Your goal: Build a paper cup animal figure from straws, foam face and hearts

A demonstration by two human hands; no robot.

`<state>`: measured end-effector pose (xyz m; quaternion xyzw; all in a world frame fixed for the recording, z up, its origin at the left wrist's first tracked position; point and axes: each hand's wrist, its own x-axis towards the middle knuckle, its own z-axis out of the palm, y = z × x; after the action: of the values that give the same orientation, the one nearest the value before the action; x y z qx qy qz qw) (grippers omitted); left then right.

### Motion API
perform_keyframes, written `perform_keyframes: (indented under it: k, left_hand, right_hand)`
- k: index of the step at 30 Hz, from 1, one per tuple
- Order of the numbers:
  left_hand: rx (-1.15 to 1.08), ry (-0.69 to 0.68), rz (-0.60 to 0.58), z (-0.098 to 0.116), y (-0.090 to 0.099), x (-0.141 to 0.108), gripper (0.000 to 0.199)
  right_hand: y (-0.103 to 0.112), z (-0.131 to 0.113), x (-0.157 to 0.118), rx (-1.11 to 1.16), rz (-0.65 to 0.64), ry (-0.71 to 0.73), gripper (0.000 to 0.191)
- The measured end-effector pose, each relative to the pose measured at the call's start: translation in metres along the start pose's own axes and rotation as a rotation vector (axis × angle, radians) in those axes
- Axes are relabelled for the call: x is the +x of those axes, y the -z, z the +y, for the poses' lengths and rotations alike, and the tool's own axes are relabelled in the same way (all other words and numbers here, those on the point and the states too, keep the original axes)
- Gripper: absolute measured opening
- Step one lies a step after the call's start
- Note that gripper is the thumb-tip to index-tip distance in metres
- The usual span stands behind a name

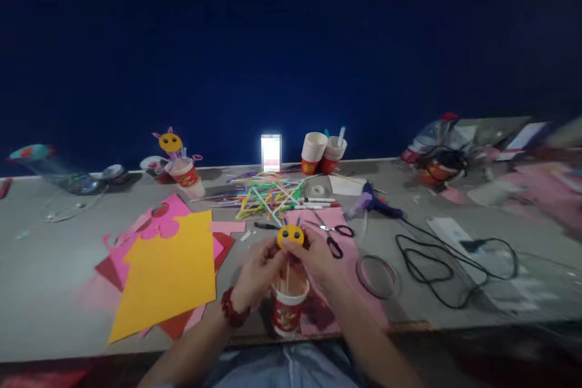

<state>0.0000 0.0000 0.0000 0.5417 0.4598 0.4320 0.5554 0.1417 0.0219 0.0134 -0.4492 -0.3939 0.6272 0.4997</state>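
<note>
Currently both forearms are reaching in from the near edge of the table (40,267) and converging at the middle, elbows spreading outward. The left hand (260,268) is coming in from the left with its fingers curling; a dark red bracelet (233,308) is circling that wrist. The right hand (314,253) is angling in from the opposite side, its thumb lying across the lower front of a yellow disc (290,235). Both hands are grasping this disc between them, the left at its left and lower edge, the right at its right and lower edge.

Disc: it is facing the camera, showing two round black eyes side by side; two short bluish stalks are projecting from its top. It is sitting just above the mouth of a red paper cup (288,316), which is standing upright near the table's front edge and showing a white rim and gold-toned print. Pale thin strips are running between disc and cup; the fingers are hiding any join, so I cannot tell whether they are attached.

Surroundings: black-handled scissors (335,232) are lying to the right on a pink sheet (336,216); a yellow sheet (175,279) is covering other coloured sheets to the left
</note>
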Motion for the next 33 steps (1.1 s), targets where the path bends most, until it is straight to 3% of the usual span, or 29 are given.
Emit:
perform_keyframes:
  k: [15, 23, 28, 33]
  left_hand:
    - [-0.239, 0.045, 0.005, 0.014, -0.007, 0.002, 0.032]
    - [-0.171, 0.046, 0.021, 0.007, -0.007, 0.002, 0.032]
    - [-0.237, 0.061, 0.024, 0.022, -0.001, 0.003, 0.027]
    - [-0.226, 0.063, 0.105, 0.028, 0.005, 0.003, 0.026]
  right_hand:
    - [0.016, -0.001, -0.005, 0.002, -0.109, 0.020, 0.031]
    - [0.017, 0.009, -0.003, 0.009, -0.081, 0.064, 0.028]
    - [0.028, 0.009, -0.007, 0.022, -0.174, 0.084, 0.033]
    - [0.046, 0.013, -0.015, -0.041, -0.297, -0.001, 0.034]
